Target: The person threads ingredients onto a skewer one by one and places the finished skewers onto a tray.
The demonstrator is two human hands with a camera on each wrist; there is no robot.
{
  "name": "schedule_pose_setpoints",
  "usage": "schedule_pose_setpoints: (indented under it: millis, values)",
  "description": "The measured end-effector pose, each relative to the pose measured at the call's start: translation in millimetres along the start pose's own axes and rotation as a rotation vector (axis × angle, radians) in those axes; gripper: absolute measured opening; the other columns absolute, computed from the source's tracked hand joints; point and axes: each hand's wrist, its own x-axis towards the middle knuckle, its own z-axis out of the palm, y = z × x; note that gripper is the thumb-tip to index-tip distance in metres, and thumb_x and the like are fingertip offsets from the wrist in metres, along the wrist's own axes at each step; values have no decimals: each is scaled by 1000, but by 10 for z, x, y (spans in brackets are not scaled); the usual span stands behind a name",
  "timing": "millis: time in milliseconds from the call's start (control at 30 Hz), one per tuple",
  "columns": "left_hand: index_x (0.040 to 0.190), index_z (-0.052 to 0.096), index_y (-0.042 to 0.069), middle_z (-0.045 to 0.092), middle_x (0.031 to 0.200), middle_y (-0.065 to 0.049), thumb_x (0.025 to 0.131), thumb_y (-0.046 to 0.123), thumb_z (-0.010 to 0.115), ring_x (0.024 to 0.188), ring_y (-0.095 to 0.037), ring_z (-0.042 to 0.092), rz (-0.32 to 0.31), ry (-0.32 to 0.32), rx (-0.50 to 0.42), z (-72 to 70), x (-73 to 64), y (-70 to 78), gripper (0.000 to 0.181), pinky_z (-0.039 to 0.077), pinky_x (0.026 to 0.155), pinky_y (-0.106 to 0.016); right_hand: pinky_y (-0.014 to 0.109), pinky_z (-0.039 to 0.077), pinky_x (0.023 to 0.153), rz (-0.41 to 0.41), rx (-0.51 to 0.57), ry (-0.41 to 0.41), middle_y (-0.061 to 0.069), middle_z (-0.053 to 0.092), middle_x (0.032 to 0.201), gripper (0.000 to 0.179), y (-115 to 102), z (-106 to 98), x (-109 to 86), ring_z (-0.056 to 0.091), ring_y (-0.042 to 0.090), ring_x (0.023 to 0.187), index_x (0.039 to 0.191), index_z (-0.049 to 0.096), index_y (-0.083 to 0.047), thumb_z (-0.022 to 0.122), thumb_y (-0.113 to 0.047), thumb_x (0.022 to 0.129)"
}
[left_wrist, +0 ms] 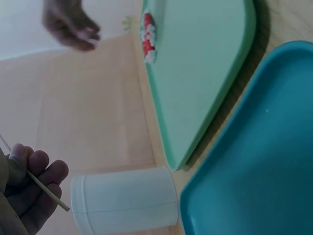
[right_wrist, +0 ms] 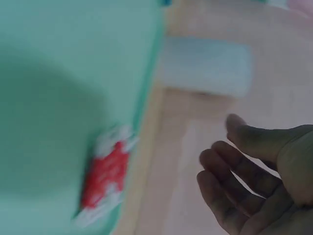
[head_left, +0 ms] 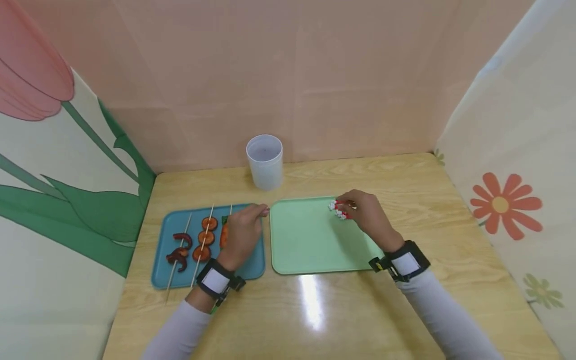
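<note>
My left hand [head_left: 243, 235] is over the right part of the blue tray [head_left: 258, 272]. Between thumb and curled fingers it pinches a thin wooden skewer [left_wrist: 49, 191], whose tip sticks out past the fingers in the left wrist view. My right hand [head_left: 366, 215] hovers above the far right of the green tray [head_left: 306, 240], thumb and fingers bent and apart. In the right wrist view its palm shows nothing held. Beside it on the green tray lies a red-and-white piece [right_wrist: 105, 171], blurred there and partly covered by my fingers in the head view.
Skewers with dark curled pieces [head_left: 180, 255] and round brown slices [head_left: 206, 237] lie on the blue tray. An orange piece with a green top [head_left: 224, 235] is partly hidden by my left hand. A white cup [head_left: 266, 170] stands behind the trays, near the back wall.
</note>
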Motion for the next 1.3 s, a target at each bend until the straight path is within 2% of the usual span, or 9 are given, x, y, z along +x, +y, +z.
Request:
schedule_pose_setpoints:
  millis: [167, 300, 467, 733, 933, 1033, 1100, 1200, 1300]
  values:
    - [102, 78, 1, 79, 93, -9, 86, -16, 65, 82, -16, 78, -19, 5, 20, 8, -97, -15, 26, 62, 67, -26, 46, 59, 73, -42, -273, -68, 15, 74, 96, 19, 404, 165, -90, 70, 31, 90, 103, 77, 0, 80, 0, 84]
    - [100, 78, 1, 80, 94, -9, 87, -12, 71, 83, -16, 78, -9, 32, 8, 51, -150, -47, 20, 62, 66, -28, 45, 60, 70, -77, -402, -76, 14, 71, 95, 15, 597, 247, -142, 69, 31, 91, 102, 77, -1, 78, 0, 87]
    - [99, 79, 1, 80, 94, -9, 89, -2, 75, 84, -17, 79, -13, 47, 5, 86, -187, -67, 11, 62, 64, -29, 44, 60, 69, -89, -450, -41, 12, 70, 94, 11, 705, 317, -163, 69, 31, 90, 101, 77, -3, 75, -3, 91]
    - [105, 79, 5, 80, 98, -7, 91, -1, 73, 89, -14, 78, -88, -8, -4, 83, -231, -42, 15, 62, 69, -27, 44, 57, 63, -107, -491, -15, 11, 66, 83, 7, 728, 379, -177, 63, 29, 78, 93, 77, -5, 76, 0, 88]
    - [105, 79, 5, 80, 98, -6, 92, 2, 74, 89, -14, 78, -104, -21, 1, 79, -221, -29, 14, 62, 69, -27, 42, 52, 54, -141, -522, 24, 12, 60, 76, 5, 698, 367, -177, 59, 27, 68, 88, 77, -3, 79, -2, 85]
    - [104, 79, 5, 80, 97, -7, 92, 2, 73, 88, -14, 78, -110, -21, 4, 70, -222, -20, 13, 62, 69, -27, 41, 53, 54, -137, -483, 38, 12, 61, 78, 8, 650, 324, -178, 60, 27, 69, 92, 76, -1, 78, 1, 85]
    - [103, 79, 5, 80, 97, -7, 92, 3, 74, 88, -15, 78, -113, -18, 6, 66, -228, -16, 12, 62, 69, -28, 42, 54, 58, -119, -403, 38, 13, 64, 82, 11, 586, 273, -160, 62, 28, 73, 96, 75, 1, 78, 0, 86]
    - [102, 79, 4, 80, 95, -7, 91, 4, 75, 86, -15, 78, -113, -13, 13, 68, -239, -13, 11, 62, 67, -29, 45, 57, 69, -58, -202, 45, 14, 70, 92, 17, 449, 180, -95, 66, 29, 84, 105, 74, 1, 77, -3, 89]
    - [101, 79, 5, 80, 94, -6, 90, 2, 76, 85, -15, 78, -115, -27, 37, 86, -263, -20, 12, 62, 66, -28, 40, 59, 75, 0, 3, 77, 14, 74, 102, 22, 242, 65, -5, 70, 28, 93, 114, 74, -3, 75, -8, 92]
